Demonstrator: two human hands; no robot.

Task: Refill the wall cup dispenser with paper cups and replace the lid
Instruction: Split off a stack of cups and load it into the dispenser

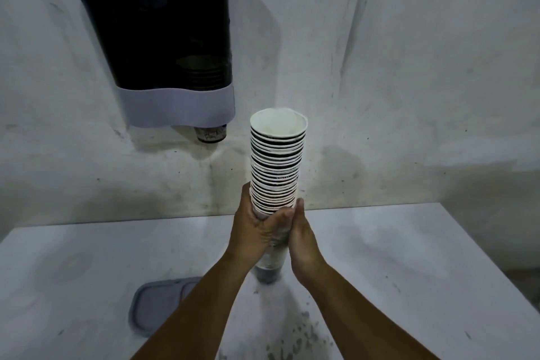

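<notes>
A tall stack of paper cups stands upright at the centre, mouths up, its base just above the white table. My left hand and my right hand are both wrapped around its lower part. The wall cup dispenser, a dark tinted tube with a pale band at the bottom, hangs on the wall at the upper left. A few cups show faintly inside it, and one cup bottom pokes out below. The grey lid lies flat on the table, left of my left forearm.
The wall behind is white and scuffed. The table's back edge meets it just behind the stack. Dark specks mark the table near the front centre.
</notes>
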